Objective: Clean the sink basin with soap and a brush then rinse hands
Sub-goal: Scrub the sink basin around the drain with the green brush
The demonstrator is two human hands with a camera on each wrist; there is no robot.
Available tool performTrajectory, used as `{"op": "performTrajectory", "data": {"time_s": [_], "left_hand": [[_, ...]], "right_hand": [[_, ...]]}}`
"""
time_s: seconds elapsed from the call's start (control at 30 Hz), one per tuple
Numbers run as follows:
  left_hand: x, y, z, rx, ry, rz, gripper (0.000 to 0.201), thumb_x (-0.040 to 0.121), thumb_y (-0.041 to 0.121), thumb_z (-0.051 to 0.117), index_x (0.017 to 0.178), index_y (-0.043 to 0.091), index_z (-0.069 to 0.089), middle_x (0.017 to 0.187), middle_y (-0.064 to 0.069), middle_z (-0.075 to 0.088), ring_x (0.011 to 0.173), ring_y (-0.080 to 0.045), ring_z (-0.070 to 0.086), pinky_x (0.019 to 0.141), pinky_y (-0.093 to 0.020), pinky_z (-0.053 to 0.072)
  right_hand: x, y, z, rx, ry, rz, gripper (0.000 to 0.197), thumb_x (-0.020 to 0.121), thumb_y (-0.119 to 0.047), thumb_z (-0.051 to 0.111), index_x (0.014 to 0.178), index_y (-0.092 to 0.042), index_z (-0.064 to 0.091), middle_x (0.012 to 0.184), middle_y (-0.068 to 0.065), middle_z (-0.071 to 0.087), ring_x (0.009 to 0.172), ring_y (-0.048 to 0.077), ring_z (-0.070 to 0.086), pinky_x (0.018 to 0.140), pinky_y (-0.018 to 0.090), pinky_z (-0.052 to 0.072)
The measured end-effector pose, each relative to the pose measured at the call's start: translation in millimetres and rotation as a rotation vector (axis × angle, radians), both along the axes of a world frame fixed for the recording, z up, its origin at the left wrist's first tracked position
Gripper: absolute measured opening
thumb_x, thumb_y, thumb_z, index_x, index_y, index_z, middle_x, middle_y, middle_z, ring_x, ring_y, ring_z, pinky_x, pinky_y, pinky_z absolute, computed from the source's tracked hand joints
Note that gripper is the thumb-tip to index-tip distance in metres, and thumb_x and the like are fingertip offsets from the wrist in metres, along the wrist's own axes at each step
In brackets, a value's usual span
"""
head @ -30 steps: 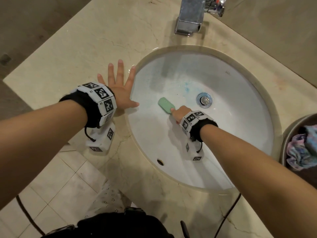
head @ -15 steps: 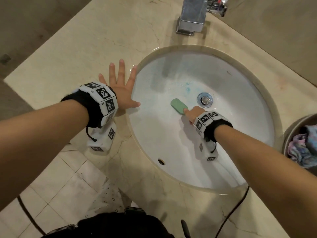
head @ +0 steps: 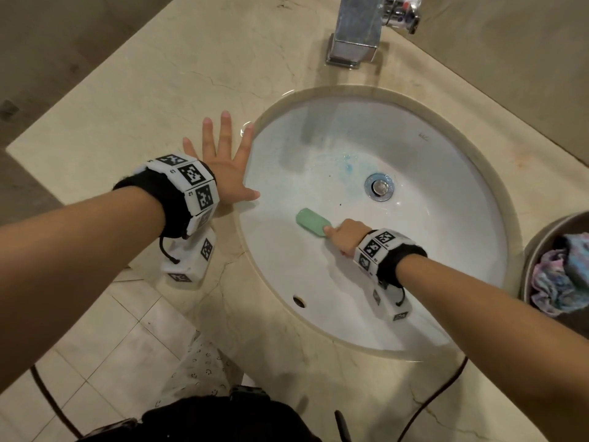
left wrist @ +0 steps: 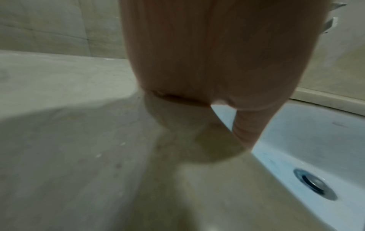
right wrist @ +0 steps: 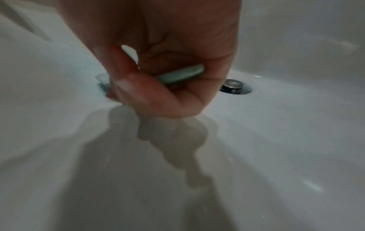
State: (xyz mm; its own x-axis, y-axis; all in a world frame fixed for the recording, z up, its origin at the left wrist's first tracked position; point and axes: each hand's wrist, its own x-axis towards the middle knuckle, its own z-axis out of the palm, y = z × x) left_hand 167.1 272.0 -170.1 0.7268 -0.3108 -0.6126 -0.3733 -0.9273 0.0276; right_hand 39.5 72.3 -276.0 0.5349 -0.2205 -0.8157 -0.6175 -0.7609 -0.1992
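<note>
From the head view, my left hand (head: 228, 173) lies flat on the beige marble counter (head: 134, 100), fingers spread, thumb reaching the edge of the white sink basin (head: 446, 224). My right hand (head: 345, 239) is down inside the basin, its grip curled round the handle of the green brush (head: 310, 222), whose head lies against the porcelain, left of the chrome drain (head: 379, 186). Faint blue soap smears (head: 347, 167) show above the drain. The chrome faucet (head: 357, 33) stands at the far rim. A bowl (head: 535, 250) holding a crumpled cloth (head: 561, 275) sits at the right.

From the left wrist, my palm (left wrist: 197, 62) presses the counter (left wrist: 79, 140), thumb (left wrist: 247, 129) stretched along the basin edge; the drain (left wrist: 314, 182) shows lower right.

From the right wrist, my fingers (right wrist: 142, 93) pinch the green brush (right wrist: 181, 75) against the palm, low over the basin wall (right wrist: 276, 140), the drain (right wrist: 235, 86) just beyond. The picture is blurred.
</note>
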Motion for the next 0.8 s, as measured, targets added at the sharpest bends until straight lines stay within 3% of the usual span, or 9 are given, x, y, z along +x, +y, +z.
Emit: {"op": "performTrajectory", "data": {"time_s": [0.1, 0.23, 0.33, 0.43, 0.6, 0.67, 0.8], "left_hand": [[-0.2, -0.1, 1.6, 0.004, 0.003, -0.001, 0.112, 0.082, 0.053, 0.059, 0.140, 0.027, -0.033, 0.144, -0.010, -0.042, 0.135, -0.038, -0.033, 0.106, -0.062, -0.011], [-0.1, 0.3, 1.9, 0.003, 0.009, -0.003, 0.112, 0.083, 0.053, 0.059, 0.140, 0.028, -0.033, 0.144, -0.010, -0.043, 0.135, -0.038, -0.033, 0.107, -0.062, -0.011], [-0.1, 0.5, 1.3, -0.003, 0.001, -0.002, 0.112, 0.082, 0.052, 0.060, 0.141, 0.028, -0.032, 0.145, -0.010, -0.042, 0.135, -0.037, -0.032, 0.107, -0.061, -0.011], [-0.3, 0.4, -0.7, -0.017, -0.009, 0.000, 0.112, 0.082, 0.051, 0.061, 0.141, 0.028, -0.031, 0.146, -0.010, -0.040, 0.135, -0.038, -0.031, 0.106, -0.062, -0.011], [-0.4, 1.4, -1.9, -0.019, -0.025, -0.007, 0.112, 0.081, 0.052, 0.061, 0.142, 0.028, -0.030, 0.147, -0.010, -0.039, 0.136, -0.038, -0.031, 0.106, -0.063, -0.010], [-0.4, 0.8, -1.8, -0.014, -0.028, -0.009, 0.112, 0.081, 0.052, 0.061, 0.142, 0.028, -0.030, 0.147, -0.010, -0.039, 0.136, -0.038, -0.031, 0.106, -0.063, -0.009], [-0.2, 0.8, -2.1, -0.013, -0.027, -0.011, 0.113, 0.081, 0.052, 0.061, 0.141, 0.028, -0.031, 0.146, -0.010, -0.039, 0.136, -0.038, -0.031, 0.106, -0.063, -0.009]], "right_hand": [[6.3, -10.4, 6.0, -0.056, -0.034, -0.033, 0.046, 0.097, -0.049, 0.034, 0.079, -0.009, 0.050, 0.070, 0.005, 0.055, 0.062, 0.021, 0.052, 0.060, 0.027, 0.039], [18.7, 8.3, 0.8, 0.010, -0.079, -0.115, 0.043, 0.095, -0.047, 0.038, 0.087, -0.007, 0.050, 0.082, 0.011, 0.060, 0.074, 0.027, 0.057, 0.069, 0.029, 0.042], [20.2, 34.0, -3.2, 0.100, -0.051, -0.106, 0.047, 0.096, -0.047, 0.037, 0.072, -0.008, 0.048, 0.069, 0.009, 0.055, 0.063, 0.025, 0.054, 0.063, 0.028, 0.041], [13.4, 43.0, -3.6, 0.140, -0.018, -0.091, 0.051, 0.097, -0.048, 0.036, 0.066, -0.009, 0.045, 0.065, 0.008, 0.053, 0.053, 0.021, 0.048, 0.068, 0.027, 0.040], [9.1, 9.0, 0.2, 0.020, -0.043, 0.000, 0.047, 0.096, -0.049, 0.035, 0.070, -0.012, 0.046, 0.078, 0.009, 0.058, 0.069, 0.023, 0.055, 0.071, 0.030, 0.044], [12.6, -8.1, 6.0, -0.056, -0.091, -0.037, 0.045, 0.097, -0.048, 0.034, 0.074, -0.011, 0.045, 0.072, 0.005, 0.053, 0.066, 0.023, 0.054, 0.069, 0.031, 0.045], [27.8, -20.7, 3.3, -0.132, -0.164, -0.097, 0.045, 0.096, -0.047, 0.034, 0.068, -0.013, 0.043, 0.065, 0.005, 0.051, 0.065, 0.024, 0.056, 0.072, 0.033, 0.050]]}}
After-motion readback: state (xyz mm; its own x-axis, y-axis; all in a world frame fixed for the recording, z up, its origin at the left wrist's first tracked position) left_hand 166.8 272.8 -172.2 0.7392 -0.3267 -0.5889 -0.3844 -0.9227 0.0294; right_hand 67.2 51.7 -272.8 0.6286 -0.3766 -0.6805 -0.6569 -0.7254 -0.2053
